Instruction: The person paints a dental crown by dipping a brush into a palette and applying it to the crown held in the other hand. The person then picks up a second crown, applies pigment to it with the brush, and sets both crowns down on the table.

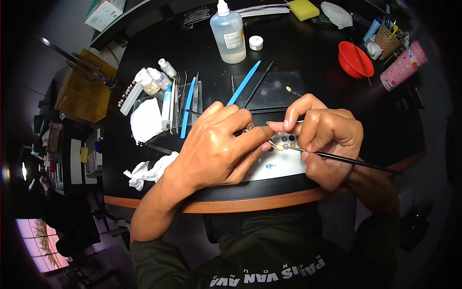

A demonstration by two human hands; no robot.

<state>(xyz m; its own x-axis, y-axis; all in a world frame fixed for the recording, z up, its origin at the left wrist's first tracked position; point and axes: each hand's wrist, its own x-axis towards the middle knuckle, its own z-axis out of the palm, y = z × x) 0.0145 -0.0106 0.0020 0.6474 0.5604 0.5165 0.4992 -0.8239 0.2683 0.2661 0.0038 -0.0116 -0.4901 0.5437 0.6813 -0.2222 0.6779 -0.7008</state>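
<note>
Your left hand [216, 144]: fingers pinched on slim metal holder [272, 142]; small pale piece [279, 148] at its end, just right of left fingertips. Your right hand [333, 137], farther: fingers closed round brush [356, 161], long axis pointing left to piece; tip contact unclear.

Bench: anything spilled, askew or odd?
No clear damage. A blue smear on the white palette sits outside its round spots, possibly stray colour; pale smudges break up the otherwise dark pad; a crumpled tissue lies loose at front left.
</note>
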